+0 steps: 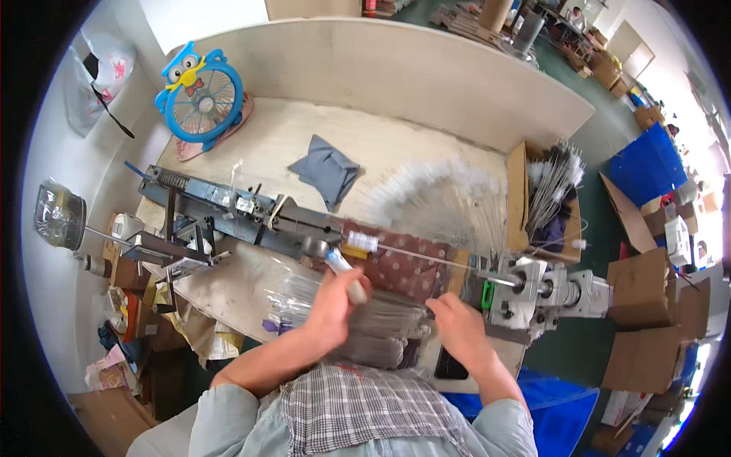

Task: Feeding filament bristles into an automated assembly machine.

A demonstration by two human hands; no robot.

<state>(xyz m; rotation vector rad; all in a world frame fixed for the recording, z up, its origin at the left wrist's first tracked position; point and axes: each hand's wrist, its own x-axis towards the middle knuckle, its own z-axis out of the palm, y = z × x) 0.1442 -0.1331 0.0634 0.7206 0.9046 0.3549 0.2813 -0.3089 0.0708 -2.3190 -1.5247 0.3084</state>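
My left hand [331,305] is closed round a white, rod-shaped piece [346,276] with a blue patch. Its upper end is close to a rounded metal knob [314,246]; I cannot tell whether they join. Just beyond lies a white-bristled brush [362,241], in line with the long machine. Its thin wire stem [426,257] runs right toward the metal spindle [506,280]. My right hand [460,327] has its fingers pinched together beside a bundle of thin wire stems [373,343] near my body. What it grips, if anything, is hidden.
A fan of white brushes [449,198] spreads over the table beyond the machine [221,209]. A grey cloth [327,169] and a blue fan [204,103] sit farther back. At the right stands a cardboard box [518,190] of wire-stemmed brushes. A low board [381,65] edges the table.
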